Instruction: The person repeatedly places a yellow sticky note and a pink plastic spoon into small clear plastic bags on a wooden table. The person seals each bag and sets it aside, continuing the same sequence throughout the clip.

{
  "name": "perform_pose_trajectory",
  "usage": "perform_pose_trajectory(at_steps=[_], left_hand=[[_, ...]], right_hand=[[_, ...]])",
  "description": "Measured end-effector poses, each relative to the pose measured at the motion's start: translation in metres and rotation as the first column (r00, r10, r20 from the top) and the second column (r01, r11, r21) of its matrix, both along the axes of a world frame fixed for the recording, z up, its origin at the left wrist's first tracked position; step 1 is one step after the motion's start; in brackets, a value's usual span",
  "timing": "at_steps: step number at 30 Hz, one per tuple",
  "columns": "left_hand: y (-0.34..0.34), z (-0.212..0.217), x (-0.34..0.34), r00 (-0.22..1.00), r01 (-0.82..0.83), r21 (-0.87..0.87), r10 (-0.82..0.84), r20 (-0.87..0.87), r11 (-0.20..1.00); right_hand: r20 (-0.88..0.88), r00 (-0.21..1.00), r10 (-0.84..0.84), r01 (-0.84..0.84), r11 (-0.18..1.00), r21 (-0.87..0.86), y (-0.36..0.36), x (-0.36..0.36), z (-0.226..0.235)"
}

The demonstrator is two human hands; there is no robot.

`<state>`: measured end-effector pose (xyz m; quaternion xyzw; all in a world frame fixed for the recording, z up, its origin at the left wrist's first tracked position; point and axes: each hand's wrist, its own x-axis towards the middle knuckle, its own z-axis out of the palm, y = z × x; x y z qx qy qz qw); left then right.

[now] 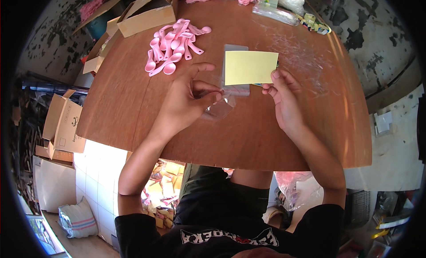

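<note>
My right hand (pixel 285 94) grips a pale yellow card (pixel 251 68) by its lower right corner, with the thumb on its face. Just left of the card, my left hand (pixel 188 93) has thumb and fingers pinched on a clear plastic bag (pixel 220 108), which hangs below the fingertips over the table. Behind the card, partly hidden, lies a stack of flat clear bags (pixel 240 90). A pile of pink plastic spoons (pixel 174 47) rests beyond my left hand.
The brown wooden table (pixel 248 138) carries an opened cardboard box (pixel 148 19) at the far left. Plastic packs (pixel 276 13) and a yellow-patterned strip (pixel 316 24) sit at the far right. Thin clear plastic scraps (pixel 306 58) are strewn right of the card. Another carton (pixel 66 125) stands left of the table.
</note>
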<state>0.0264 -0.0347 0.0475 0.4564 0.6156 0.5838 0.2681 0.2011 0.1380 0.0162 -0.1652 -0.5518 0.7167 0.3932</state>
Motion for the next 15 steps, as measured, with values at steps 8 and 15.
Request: perform_pose_trajectory(at_steps=[8, 15], left_hand=[[-0.0052, 0.006, 0.0016, 0.999, 0.033, -0.041, -0.034, -0.019, 0.999], [-0.0088, 0.0074, -0.0014, 0.999, 0.04, 0.0, -0.04, -0.032, 0.999]], right_hand=[[0.003, 0.999, -0.051, 0.047, 0.947, 0.318, -0.004, 0.0018, 0.004], [-0.032, 0.994, -0.102, 0.106, 0.887, 0.449, -0.0028, 0.0006, 0.0053]])
